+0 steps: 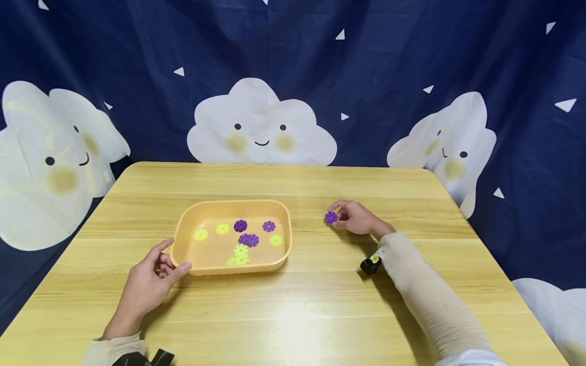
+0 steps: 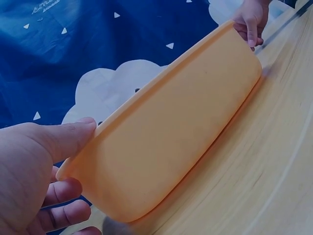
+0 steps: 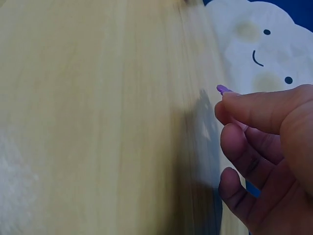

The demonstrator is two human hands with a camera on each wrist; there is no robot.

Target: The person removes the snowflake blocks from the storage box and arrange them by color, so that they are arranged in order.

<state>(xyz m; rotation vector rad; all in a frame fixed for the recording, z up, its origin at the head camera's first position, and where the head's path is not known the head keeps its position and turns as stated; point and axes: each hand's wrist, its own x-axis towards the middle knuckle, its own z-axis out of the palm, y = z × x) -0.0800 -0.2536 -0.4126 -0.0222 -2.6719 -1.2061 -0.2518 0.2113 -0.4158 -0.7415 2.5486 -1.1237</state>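
My right hand [image 1: 358,217] pinches a purple snowflake building disc [image 1: 330,217] between thumb and fingertips, to the right of the orange plastic tray [image 1: 233,202]. In the right wrist view only a thin edge of that purple disc [image 3: 223,89] shows past the thumb tip. At the tray's near left corner, my left hand [image 1: 145,284] grips the rim, with the thumb on the near side and the fingers around the left side. Inside the tray lie several yellow discs [image 1: 200,235] and several purple discs [image 1: 240,225], a few of them overlapping.
The tray stands on a light wooden table [image 1: 293,315]. Behind the table hangs a dark blue curtain [image 1: 375,66] with white clouds and triangles. A black wrist strap [image 1: 370,266] with a small yellow piece is on my right wrist.
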